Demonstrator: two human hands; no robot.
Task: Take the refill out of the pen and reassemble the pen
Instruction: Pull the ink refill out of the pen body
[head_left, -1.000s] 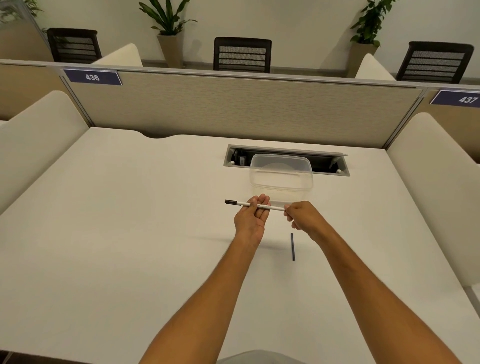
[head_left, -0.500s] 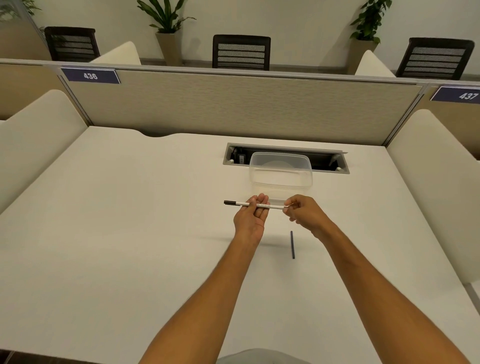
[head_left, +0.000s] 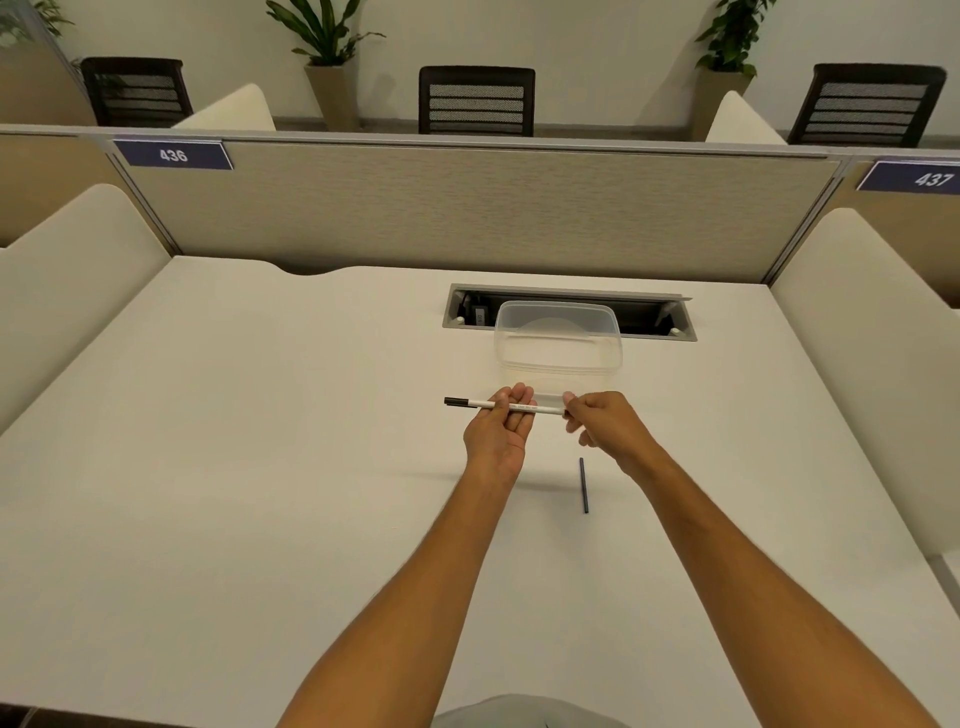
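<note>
Left hand gripping slim white plastic pen mid-barrel, right hand pinching its three-o'clock end; thin dark refill lying at six o'clock.

The pen is white with a black cap, the refill dark (bluish-grey), the tub clear, the desk off-white.

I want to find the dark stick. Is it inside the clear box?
No, the dark stick lies on the desk near the right hand, outside the clear box.
</note>
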